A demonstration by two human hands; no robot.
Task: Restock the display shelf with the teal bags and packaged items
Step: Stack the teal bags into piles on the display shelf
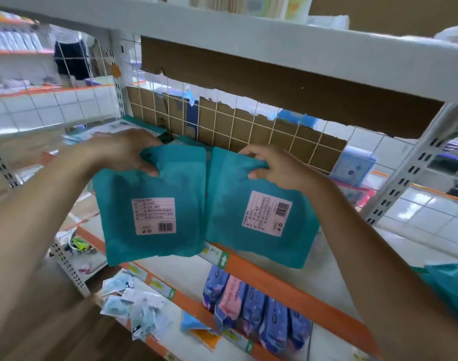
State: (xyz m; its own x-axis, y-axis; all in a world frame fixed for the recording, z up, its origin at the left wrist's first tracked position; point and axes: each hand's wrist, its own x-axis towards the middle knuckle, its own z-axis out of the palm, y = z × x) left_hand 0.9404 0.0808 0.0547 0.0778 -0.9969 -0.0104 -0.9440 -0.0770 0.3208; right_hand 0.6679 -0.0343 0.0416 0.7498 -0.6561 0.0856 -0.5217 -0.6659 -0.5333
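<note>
I hold two flat teal bags side by side above the middle shelf (pixel 332 256), each with a pale pink barcode label facing me. My left hand (pixel 123 152) grips the top edge of the left teal bag (pixel 155 183). My right hand (pixel 277 168) pinches the top edge of the right teal bag (pixel 251 241), which is tilted a little clockwise. Both bags hang down over the shelf's orange front strip (pixel 274 280). Behind them more teal bags (pixel 134 125) lie flat at the shelf's back left, partly hidden by my hands.
A wire grid with torn cardboard (pixel 248 126) backs the shelf. Blue and pink packs (pixel 353 170) stand at the back right. The shelf below holds purple and pink packets (pixel 256 308) and small loose sachets (pixel 134 306). Another teal bag (pixel 451 285) shows at the right edge.
</note>
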